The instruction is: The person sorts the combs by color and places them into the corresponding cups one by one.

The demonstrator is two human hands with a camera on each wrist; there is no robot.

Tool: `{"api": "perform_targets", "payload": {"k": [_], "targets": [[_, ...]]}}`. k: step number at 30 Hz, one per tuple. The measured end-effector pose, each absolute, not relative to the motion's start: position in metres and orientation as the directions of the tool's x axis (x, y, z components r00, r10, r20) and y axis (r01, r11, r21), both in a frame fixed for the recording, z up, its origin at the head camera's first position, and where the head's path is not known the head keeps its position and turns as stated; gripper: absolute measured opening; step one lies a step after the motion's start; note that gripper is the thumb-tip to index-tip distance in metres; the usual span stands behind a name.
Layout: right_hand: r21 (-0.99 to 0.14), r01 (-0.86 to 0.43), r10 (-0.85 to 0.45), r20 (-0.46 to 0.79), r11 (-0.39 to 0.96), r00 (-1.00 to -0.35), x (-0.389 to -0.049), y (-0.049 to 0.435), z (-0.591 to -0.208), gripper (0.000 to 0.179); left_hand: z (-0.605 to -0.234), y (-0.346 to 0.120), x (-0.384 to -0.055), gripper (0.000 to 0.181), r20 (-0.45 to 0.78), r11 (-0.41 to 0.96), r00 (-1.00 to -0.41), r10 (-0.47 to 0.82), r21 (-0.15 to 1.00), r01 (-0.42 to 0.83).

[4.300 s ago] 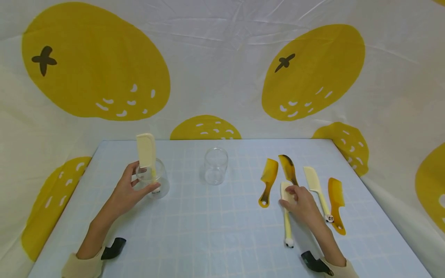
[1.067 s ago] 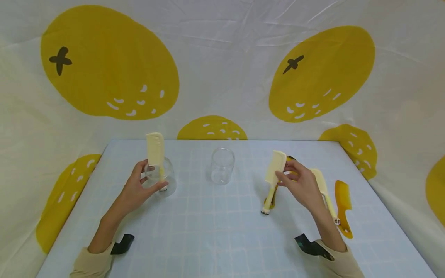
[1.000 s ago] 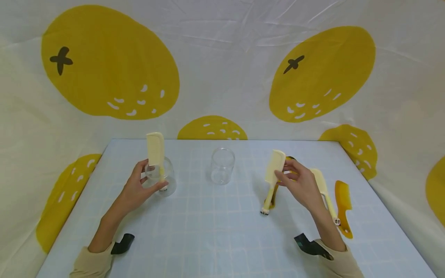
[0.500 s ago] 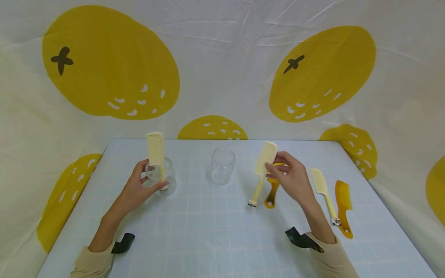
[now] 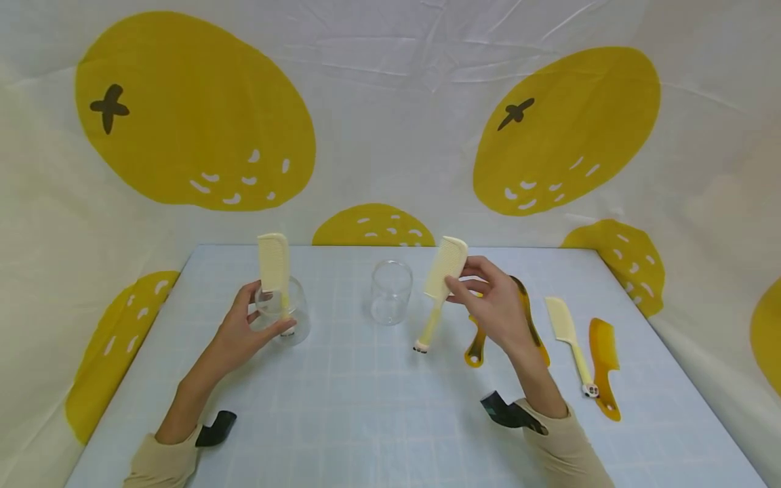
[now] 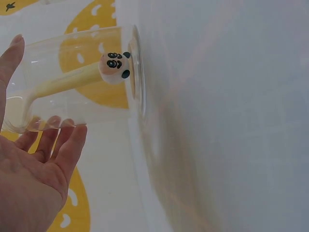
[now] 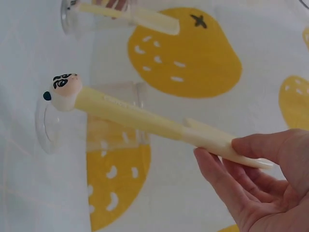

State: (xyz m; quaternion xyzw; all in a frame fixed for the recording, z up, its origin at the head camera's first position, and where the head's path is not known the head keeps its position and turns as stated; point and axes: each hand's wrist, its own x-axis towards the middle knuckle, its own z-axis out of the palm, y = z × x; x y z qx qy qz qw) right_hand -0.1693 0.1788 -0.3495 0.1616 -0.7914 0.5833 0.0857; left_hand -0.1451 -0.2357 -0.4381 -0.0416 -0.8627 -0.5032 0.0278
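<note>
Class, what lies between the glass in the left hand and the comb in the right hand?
A second glass, standing upright on the table, lies between the held glass and the comb; the head view shows it.

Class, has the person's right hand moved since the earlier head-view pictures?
Yes: in the head view the right hand has moved leftward, closer to the empty glass.

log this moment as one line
left hand: grips glass, comb inside | right hand: holds second comb | other glass: no comb

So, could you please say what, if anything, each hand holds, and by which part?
Right hand: yellow-handled comb, by its toothed head. Left hand: clear tumbler, around its side.
</note>
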Motion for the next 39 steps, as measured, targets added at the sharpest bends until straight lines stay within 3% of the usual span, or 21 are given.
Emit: {"api": "perform_targets", "payload": {"k": [19, 39], "targets": [[-0.903, -0.425, -0.139, 0.413, 0.067, -0.9, -0.177, 0.14, -0.347, 0.032, -0.44, -0.235, -0.144, 0.096, 0.097, 0.481, -0.995, 0.04, 0.871, 0.104], [-0.837, -0.537, -0.104, 0.546, -0.106, -0.831, -0.186, 0.099, -0.346, 0.033, -0.437, -0.235, -0.143, 0.101, 0.071, 0.486, -0.997, 0.021, 0.871, 0.073]]}}
